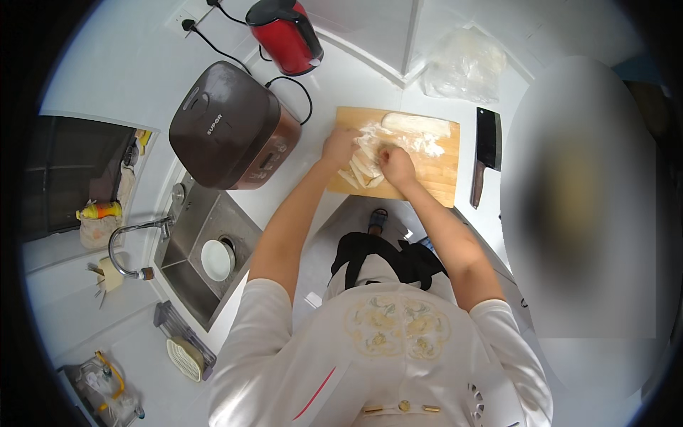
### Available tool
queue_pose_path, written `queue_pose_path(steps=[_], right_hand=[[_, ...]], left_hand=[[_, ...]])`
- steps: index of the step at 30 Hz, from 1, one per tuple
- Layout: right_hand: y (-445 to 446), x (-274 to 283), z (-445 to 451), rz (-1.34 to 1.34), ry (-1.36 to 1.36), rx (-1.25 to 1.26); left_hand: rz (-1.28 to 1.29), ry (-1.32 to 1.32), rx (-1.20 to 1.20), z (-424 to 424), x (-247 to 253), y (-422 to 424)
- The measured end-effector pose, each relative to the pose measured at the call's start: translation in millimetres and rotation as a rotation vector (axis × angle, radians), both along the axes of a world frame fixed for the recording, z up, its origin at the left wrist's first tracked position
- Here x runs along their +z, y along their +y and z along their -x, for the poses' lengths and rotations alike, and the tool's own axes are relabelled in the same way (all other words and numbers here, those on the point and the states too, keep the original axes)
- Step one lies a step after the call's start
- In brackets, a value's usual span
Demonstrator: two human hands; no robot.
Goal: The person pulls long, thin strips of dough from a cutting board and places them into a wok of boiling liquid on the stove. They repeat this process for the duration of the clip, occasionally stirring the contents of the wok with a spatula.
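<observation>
Several pale, floured dough strips [360, 172] lie on the left part of a wooden cutting board [437, 184]. My left hand [341, 147] rests at their upper left, its fingertips touching the strips; whether it grips one is unclear. At their right side is my right hand [396, 164], its fingers curled at the dough, with what they hold hidden. A floured dough log [416, 125] lies along the board's far edge. Loose white flour [427, 144] is scattered between the log and my right hand. The cleaver [488, 144] lies to the right of the board.
A brown Supor rice cooker [227, 125] and a red electric kettle [288, 37] stand on the left, with black cords behind. A clear plastic bag [464, 66] sits at the back right. The steel sink [205, 224] on the left holds a white bowl [217, 260]. A blurred area covers the right side.
</observation>
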State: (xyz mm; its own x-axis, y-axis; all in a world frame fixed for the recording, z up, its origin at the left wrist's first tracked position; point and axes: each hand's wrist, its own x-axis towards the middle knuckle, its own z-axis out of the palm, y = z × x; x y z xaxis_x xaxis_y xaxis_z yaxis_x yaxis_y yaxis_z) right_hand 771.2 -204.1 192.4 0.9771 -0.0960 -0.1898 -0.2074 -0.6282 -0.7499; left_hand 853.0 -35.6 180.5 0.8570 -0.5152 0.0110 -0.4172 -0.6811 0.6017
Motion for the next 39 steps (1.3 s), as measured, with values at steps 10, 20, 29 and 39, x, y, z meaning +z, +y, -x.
queue_pose_path(steps=[10, 20, 29, 39], right_hand=[[33.1, -25.8, -11.1, 0.304, -0.281, -0.098], [-6.0, -2.5, -19.0, -0.473, -0.118, -0.153], [-111.3, 88.9, 35.1, -0.477, -0.112, -0.224], [-245.6, 171.8, 150.4, -0.486, -0.183, -0.474]], left_hand=[[-0.141, -0.077, -0.215, -11.6, -3.0, -4.3], [0.252, 0.589, -0.264, -33.6, 26.3, -12.8], [0.206, 0.707, -0.324, -35.6, 115.3, -38.1], [0.199, 0.693, -0.203, -66.9, 188.0, -21.5]])
